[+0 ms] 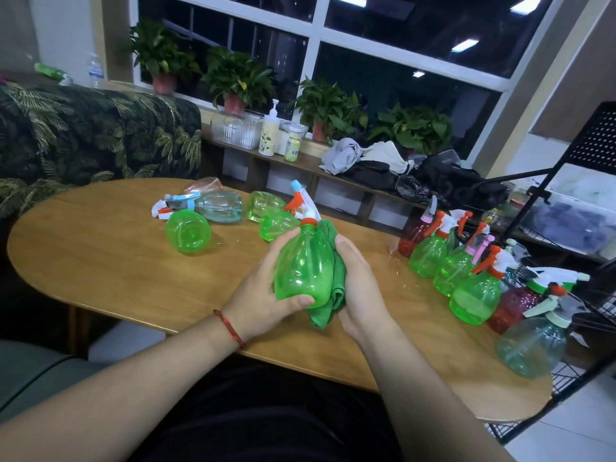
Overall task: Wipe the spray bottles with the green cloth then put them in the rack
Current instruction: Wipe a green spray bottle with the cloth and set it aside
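Head view, wooden table (pixel 110 261), spray bottles (pixel 188 231), window (pixel 400 88)

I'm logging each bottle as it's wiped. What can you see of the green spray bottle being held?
The green spray bottle is translucent plastic, with a ribbed body, an orange collar and a white trigger head tipped blue. It is held over the wooden table, head tilted away. The left hand grips its side and base; the right hand presses the green cloth against it.
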`<state>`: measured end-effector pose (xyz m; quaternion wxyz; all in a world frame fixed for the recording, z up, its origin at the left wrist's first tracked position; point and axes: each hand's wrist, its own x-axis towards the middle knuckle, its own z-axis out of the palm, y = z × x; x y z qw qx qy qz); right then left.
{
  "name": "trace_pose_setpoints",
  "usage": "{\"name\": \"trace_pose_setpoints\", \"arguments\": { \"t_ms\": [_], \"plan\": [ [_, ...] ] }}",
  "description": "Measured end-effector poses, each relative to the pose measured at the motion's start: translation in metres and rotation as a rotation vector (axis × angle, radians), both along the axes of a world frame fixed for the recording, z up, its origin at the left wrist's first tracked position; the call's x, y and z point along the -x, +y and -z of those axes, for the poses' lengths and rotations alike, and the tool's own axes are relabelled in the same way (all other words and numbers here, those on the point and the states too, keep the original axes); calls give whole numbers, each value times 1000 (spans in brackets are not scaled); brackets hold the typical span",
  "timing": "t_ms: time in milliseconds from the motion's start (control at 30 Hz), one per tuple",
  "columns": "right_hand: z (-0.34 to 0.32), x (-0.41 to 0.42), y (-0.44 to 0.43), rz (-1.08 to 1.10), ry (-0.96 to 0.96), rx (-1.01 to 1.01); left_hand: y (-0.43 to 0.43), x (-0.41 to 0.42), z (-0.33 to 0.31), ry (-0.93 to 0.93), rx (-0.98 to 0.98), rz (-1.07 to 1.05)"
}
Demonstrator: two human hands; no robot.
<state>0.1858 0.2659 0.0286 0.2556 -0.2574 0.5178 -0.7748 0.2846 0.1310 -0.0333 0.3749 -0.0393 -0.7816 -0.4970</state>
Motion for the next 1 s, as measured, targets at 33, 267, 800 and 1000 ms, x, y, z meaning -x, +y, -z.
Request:
{"name": "trace_pose_setpoints", "arguments": {
  "t_ms": [33, 267, 800, 1000],
  "plan": [
    [0, 0, 0, -2, 10, -6, 0, 0, 0, -3, 10, 3],
    [3, -4, 5, 154, 347, -13, 1, 0, 3, -17, 41, -24],
    [31, -8, 37, 310, 1318, -245, -1, 9, 5, -19, -36, -144],
    [2, -3, 9, 274, 813, -316, -2, 7, 5, -19, 44, -139]
  ]
}}
